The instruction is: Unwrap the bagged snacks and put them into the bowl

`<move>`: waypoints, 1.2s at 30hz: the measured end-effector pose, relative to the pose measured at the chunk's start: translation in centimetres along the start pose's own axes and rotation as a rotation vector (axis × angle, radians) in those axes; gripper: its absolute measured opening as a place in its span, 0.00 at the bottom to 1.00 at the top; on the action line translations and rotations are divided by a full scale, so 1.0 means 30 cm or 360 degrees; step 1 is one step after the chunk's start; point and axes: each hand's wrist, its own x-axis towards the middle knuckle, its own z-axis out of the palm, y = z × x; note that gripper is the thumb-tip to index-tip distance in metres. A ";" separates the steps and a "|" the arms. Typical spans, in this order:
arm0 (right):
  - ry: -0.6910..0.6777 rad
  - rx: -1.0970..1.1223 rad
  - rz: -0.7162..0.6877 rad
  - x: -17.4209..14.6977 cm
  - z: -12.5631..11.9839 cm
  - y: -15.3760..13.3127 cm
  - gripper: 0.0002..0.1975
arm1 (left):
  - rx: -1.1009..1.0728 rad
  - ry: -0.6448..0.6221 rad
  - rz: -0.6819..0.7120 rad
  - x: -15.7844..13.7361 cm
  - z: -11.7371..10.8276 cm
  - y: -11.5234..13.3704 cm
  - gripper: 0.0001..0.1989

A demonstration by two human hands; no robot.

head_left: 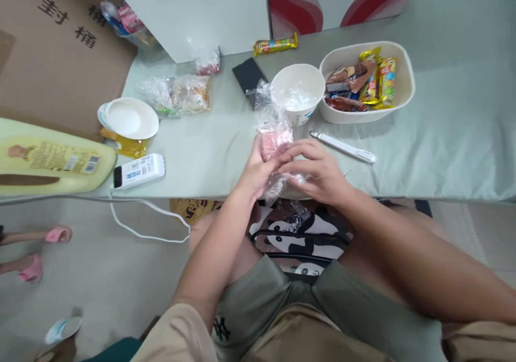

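Observation:
At the table's front edge my left hand is closed around a pink block-shaped item in clear plastic wrap. My right hand has its fingers bent against the lower end of the wrap, where loose film bunches up. Crinkled film also rises from the item's top, in front of a white paper cup with clear wrapping inside. Just beyond my right hand lies a white utility knife. The item's far side is hidden by my fingers.
A white bin holds several packaged snacks. Behind the cup lie a dark phone and a yellow snack bar. To the left are wrapped food, a paper bowl, a corded white device and a large yellow bottle.

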 end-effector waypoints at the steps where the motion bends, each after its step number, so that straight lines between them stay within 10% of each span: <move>1: 0.0020 0.0025 0.0059 0.000 0.000 -0.009 0.08 | -0.0002 -0.0016 0.0026 -0.002 0.000 -0.005 0.33; 9: 0.0303 0.0522 0.0631 0.006 0.014 -0.036 0.09 | -0.0087 -0.0238 0.0002 -0.011 -0.016 0.007 0.32; 14: 0.0310 0.0768 0.0908 -0.006 0.007 -0.022 0.22 | 0.0171 -0.0666 0.0059 -0.032 -0.030 0.016 0.49; 22: 0.0091 0.0829 0.0714 -0.016 -0.075 -0.020 0.21 | 0.0212 -0.0439 -0.0014 -0.028 -0.032 -0.016 0.41; 26: 0.0392 0.0969 0.0771 -0.029 -0.100 0.016 0.27 | 0.0282 -0.0602 -0.0145 -0.037 -0.034 0.026 0.38; 29: 0.0212 0.0956 0.0821 -0.031 -0.106 0.029 0.31 | 0.0446 -0.0796 -0.0203 -0.041 -0.025 0.032 0.40; 36: 0.0074 0.0304 0.0436 -0.032 -0.102 -0.009 0.19 | 0.0448 -0.0474 -0.0167 -0.025 0.015 -0.024 0.35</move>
